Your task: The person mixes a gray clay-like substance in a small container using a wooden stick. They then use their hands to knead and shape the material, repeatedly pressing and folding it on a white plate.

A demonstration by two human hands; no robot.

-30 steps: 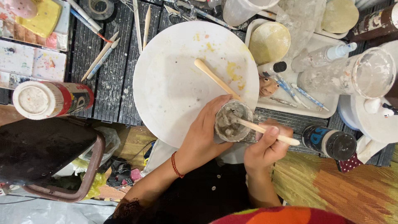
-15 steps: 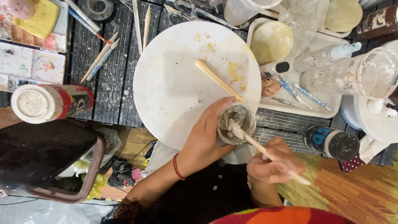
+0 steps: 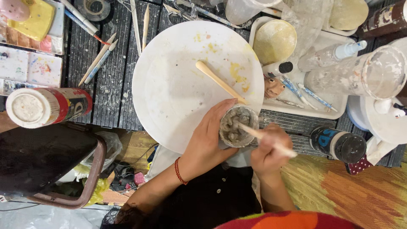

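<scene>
Our left hand [image 3: 207, 142] is wrapped around the small cup [image 3: 237, 126] of wet grey clay at the white disc's [image 3: 178, 85] near edge; right hand [image 3: 267, 152] pinches the stick [image 3: 258, 135]. Looks soft, slippery, so we'd hold the sides.

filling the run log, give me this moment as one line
left hand: holds small cup of grey clay | right hand: wooden stick tip in clay | spare wooden tool on white round board
</scene>
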